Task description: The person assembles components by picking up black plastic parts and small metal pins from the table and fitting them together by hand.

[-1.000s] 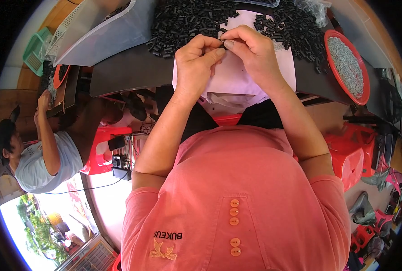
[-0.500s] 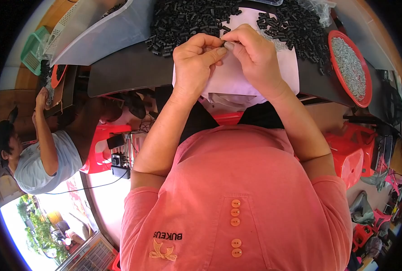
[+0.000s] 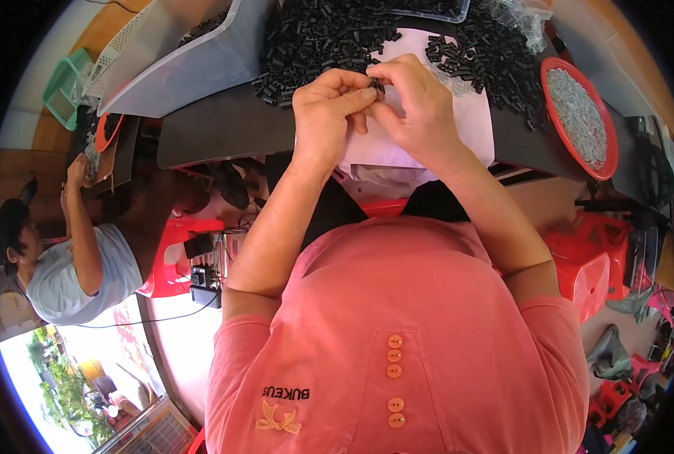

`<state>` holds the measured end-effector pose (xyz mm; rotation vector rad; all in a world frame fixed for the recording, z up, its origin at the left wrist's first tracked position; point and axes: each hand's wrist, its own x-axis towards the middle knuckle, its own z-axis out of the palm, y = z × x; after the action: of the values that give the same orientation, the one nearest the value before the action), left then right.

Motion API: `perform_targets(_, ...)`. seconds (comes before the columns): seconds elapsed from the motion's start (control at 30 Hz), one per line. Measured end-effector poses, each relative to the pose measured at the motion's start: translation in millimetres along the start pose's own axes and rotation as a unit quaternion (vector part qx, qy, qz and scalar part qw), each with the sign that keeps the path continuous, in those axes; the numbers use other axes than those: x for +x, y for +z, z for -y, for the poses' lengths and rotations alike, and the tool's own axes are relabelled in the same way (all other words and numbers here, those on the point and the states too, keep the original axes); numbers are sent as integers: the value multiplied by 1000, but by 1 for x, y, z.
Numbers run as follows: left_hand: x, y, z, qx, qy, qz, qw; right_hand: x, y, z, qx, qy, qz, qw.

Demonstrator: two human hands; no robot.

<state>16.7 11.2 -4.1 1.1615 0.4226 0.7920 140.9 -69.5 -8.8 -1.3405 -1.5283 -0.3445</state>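
Note:
Between my fingertips, over the pale cloth (image 3: 397, 145), is a small black part (image 3: 377, 85), mostly hidden by the fingers. My left hand (image 3: 326, 107) pinches it between thumb and fingers. My right hand (image 3: 415, 106) meets it from the other side, thumb and forefinger closed at the same spot; whether a second small piece is in its fingertips I cannot make out. Just beyond lies a large heap of short black tubular parts (image 3: 318, 41). A smaller heap of the same parts (image 3: 496, 68) spreads to the right, beside some small silvery pieces (image 3: 456, 85).
An orange-red bowl (image 3: 611, 144) full of small metal pieces (image 3: 575, 113) stands on the dark table (image 3: 223, 130) at right. A clear plastic bin (image 3: 178, 79) stands at left. A co-worker (image 3: 83, 265) sits far left, hands at another table. Red stools (image 3: 583, 272) stand at lower right.
My fingertips have shifted slightly, and more of the black part shows between them. The right thumb has dropped lower. The whole view has tilted a little.

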Motion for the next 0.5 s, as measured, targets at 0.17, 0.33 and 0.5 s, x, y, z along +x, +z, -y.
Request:
perform_targets(0.17,2,1,-1,16,-10,8,1000,-1,-1,-2,-49,-12,-20,999)
perform_targets(0.33,1,8,-10,33,-33,24,999,1,-7,0,-73,-41,-23,996)
perform_targets(0.5,4,8,-10,69,-34,46,996,0,-11,-1,-56,-21,-14,998)
